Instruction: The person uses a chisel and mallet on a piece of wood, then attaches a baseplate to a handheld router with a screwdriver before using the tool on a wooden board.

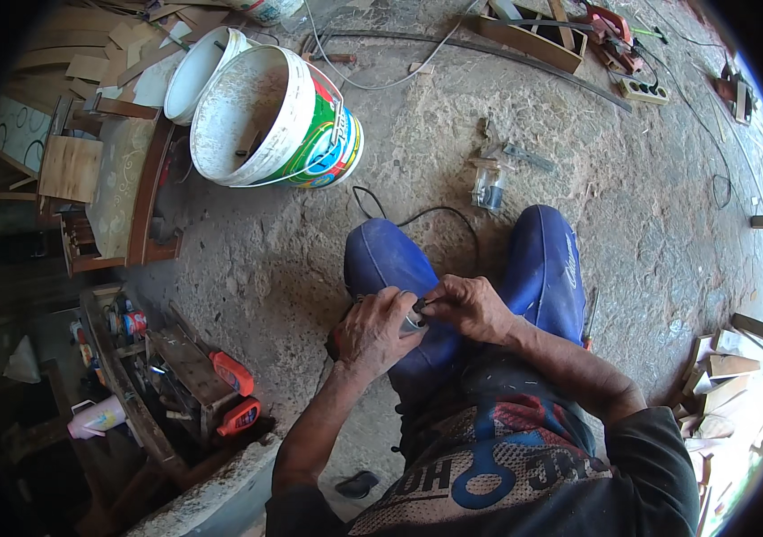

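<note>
In my lap, my left hand (374, 331) is wrapped round a rounded object with a grey metal end (413, 324); most of it is hidden by the fingers, so its kind does not show. My right hand (473, 309) pinches a small dark piece (421, 305) against that metal end. A black cord (439, 209) lies in a loop on the floor just past my knees. Farther ahead are a clear plastic part with a dark band (489, 184) and a flat grey metal strip (529, 158).
A white bucket with a green label (336, 134) stands ahead left, beside another white bucket (195, 73). To the left are a wooden tool box (126, 385) and red bottles (234, 372). A power strip (643, 90) lies far right; wood offcuts (726, 394) are piled at right.
</note>
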The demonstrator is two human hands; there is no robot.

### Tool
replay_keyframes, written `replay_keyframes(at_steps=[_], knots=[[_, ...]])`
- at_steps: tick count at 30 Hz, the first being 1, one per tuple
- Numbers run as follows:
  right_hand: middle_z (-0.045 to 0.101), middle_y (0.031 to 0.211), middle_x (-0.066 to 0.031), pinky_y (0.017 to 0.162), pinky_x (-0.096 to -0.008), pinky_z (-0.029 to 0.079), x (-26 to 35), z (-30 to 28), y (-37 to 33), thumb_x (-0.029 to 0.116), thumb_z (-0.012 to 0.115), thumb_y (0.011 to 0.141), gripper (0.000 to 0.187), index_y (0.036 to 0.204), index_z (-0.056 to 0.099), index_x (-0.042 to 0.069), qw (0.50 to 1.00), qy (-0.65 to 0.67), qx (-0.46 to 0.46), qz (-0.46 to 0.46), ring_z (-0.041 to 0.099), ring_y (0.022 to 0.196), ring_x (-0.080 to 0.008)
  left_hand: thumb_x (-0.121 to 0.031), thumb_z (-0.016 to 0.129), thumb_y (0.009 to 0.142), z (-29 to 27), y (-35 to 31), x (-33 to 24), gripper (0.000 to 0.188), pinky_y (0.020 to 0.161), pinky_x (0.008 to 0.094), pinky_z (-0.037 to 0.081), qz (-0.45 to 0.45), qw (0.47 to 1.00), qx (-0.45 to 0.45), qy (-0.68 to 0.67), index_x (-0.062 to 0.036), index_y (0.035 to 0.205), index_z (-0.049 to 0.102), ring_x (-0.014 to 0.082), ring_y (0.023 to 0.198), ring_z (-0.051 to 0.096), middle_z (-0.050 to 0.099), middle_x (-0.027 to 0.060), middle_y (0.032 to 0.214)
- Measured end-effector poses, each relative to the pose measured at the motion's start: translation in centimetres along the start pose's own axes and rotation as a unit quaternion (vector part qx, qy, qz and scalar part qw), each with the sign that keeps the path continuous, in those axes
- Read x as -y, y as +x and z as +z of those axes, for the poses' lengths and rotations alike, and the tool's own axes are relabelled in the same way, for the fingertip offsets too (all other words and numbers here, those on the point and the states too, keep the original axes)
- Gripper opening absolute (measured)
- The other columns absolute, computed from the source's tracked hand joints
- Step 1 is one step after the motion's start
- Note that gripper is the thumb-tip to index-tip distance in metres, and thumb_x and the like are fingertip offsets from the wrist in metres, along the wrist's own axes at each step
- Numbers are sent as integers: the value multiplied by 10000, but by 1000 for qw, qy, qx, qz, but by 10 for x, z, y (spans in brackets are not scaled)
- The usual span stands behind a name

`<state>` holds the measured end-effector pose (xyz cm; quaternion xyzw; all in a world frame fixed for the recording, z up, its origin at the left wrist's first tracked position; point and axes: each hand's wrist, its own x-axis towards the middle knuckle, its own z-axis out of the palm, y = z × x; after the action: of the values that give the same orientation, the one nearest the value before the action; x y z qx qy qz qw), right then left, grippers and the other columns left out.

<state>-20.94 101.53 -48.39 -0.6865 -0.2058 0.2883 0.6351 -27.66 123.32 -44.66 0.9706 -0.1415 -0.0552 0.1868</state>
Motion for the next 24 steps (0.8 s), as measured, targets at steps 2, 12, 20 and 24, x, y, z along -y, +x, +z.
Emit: replay_keyframes(at_steps=[2,12,20,24], knots=[[733,949,-107,776,-347,565,1,1,0,176,743,906,156,990,707,50,1000,-8,-7,-15,732,884,-245,-247,887,699,0,0,0,674,833,493,531,2,1000,-4,-1,-141,1267,541,349,1023,634,590,108,1189],[714,902,-119,745,-375,552,2,-22,11,131,690,931,133,1011,686,24,993,25,111,43,719,854,-279,-243,886,696,-3,2,-3,652,821,491,533,5,1000,-9,6,-143,1242,546,347,1001,639,595,108,1167],[676,919,-184,740,-454,541,6,-13,3,61,630,929,131,1045,594,12,991,-69,11,-116,689,873,-390,-252,889,689,-1,0,1,626,836,484,533,4,1000,-25,-16,-134,1215,571,344,1007,642,602,110,1181],[677,939,-201,750,-456,543,-2,-12,7,50,634,917,173,1079,585,11,986,-86,52,-133,682,893,-407,-244,893,682,-1,1,-1,641,834,480,535,7,999,-32,-16,-137,1224,568,344,1014,643,604,111,1182]])
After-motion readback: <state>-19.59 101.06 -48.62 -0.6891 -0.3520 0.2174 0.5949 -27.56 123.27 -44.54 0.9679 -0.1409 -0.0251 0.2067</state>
